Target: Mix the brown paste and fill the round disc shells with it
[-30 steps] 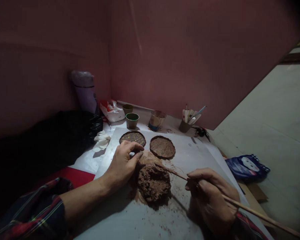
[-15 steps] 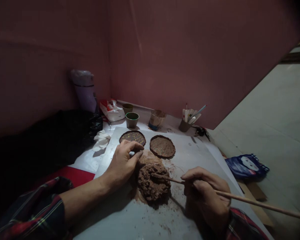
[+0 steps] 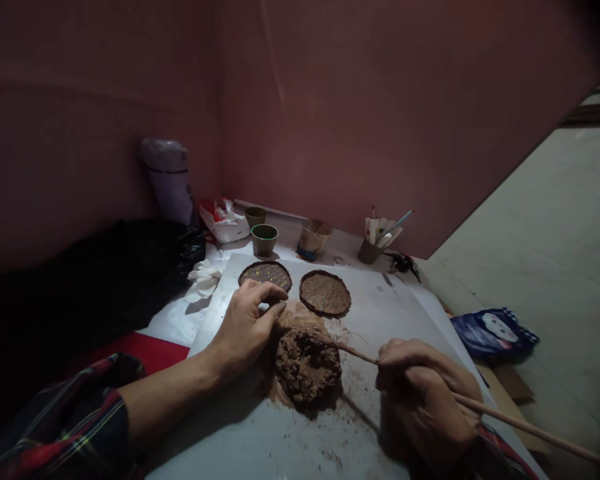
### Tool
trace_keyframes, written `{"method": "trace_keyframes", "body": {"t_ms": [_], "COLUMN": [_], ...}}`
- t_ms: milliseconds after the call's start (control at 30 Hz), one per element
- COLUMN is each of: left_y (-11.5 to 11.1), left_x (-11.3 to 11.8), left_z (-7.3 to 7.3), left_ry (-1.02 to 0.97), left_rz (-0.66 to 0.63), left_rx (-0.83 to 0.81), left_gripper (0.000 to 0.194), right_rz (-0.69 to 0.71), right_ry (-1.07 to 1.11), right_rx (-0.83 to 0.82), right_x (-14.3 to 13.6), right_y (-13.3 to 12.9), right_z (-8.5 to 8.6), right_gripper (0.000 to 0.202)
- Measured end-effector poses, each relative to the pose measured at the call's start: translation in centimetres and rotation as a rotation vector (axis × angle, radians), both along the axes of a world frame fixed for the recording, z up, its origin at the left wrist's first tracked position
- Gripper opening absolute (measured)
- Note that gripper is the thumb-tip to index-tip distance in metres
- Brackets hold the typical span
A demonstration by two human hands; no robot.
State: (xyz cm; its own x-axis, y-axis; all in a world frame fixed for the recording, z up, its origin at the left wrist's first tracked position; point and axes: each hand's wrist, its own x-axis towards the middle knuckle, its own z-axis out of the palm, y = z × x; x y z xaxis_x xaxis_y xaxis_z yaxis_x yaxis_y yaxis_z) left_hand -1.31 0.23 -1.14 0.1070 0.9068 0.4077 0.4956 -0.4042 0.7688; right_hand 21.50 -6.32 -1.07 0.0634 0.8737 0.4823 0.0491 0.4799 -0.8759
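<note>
A lumpy brown mound of clay-like paste (image 3: 307, 370) sits in the middle of the white board. My right hand (image 3: 427, 393) is closed around a long wooden stick (image 3: 535, 432), whose smeared tip reaches the mound's upper right part. My left hand (image 3: 253, 323) rests by the mound's upper left edge, fingers bent, with a small gap between thumb and forefinger and nothing seen in it. Behind the hands lie two flat round brown discs with raised rims: one disc (image 3: 325, 293) is plain, and the other disc (image 3: 265, 272), speckled yellow, is partly hidden by my left hand.
Along the back stand a green-rimmed cup (image 3: 265, 241), a smaller cup (image 3: 255, 216), a smeared clear cup (image 3: 314, 240) and a pot of tools (image 3: 370, 251). Crumpled tissue (image 3: 203, 280) and a black plastic bag (image 3: 105, 280) are left; a blue packet (image 3: 495, 333) lies right.
My right hand has moved slightly right, and the stick's tip has shifted from the mound's middle toward its upper right edge. My left hand has stayed put.
</note>
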Motion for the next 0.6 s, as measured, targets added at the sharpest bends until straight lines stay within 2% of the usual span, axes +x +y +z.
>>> {"method": "trace_keyframes", "body": {"t_ms": [167,333,500,600], "left_y": [0.05,0.12,0.03,-0.02], "left_x": [0.05,0.04,0.11,0.10], "left_z": [0.03,0.09,0.24,0.21], "left_ry": [0.006,0.004,0.001,-0.004], "left_rz": [0.004,-0.009,0.004,0.013], "left_rx": [0.009,0.004,-0.017,-0.012], "left_gripper": [0.009,0.009,0.009,0.010], "right_rz": [0.054,0.012,0.041,0.041], "right_ry": [-0.175,-0.075,-0.157,-0.074], "right_rx": [-0.061,-0.041,-0.071,-0.045], "right_x": [-0.15,-0.10,0.00,0.13], "right_y": [0.02,0.04,0.13,0.09], "right_z": [-0.07,-0.04,-0.13,-0.12], "right_gripper": [0.023,0.021,0.023,0.022]}}
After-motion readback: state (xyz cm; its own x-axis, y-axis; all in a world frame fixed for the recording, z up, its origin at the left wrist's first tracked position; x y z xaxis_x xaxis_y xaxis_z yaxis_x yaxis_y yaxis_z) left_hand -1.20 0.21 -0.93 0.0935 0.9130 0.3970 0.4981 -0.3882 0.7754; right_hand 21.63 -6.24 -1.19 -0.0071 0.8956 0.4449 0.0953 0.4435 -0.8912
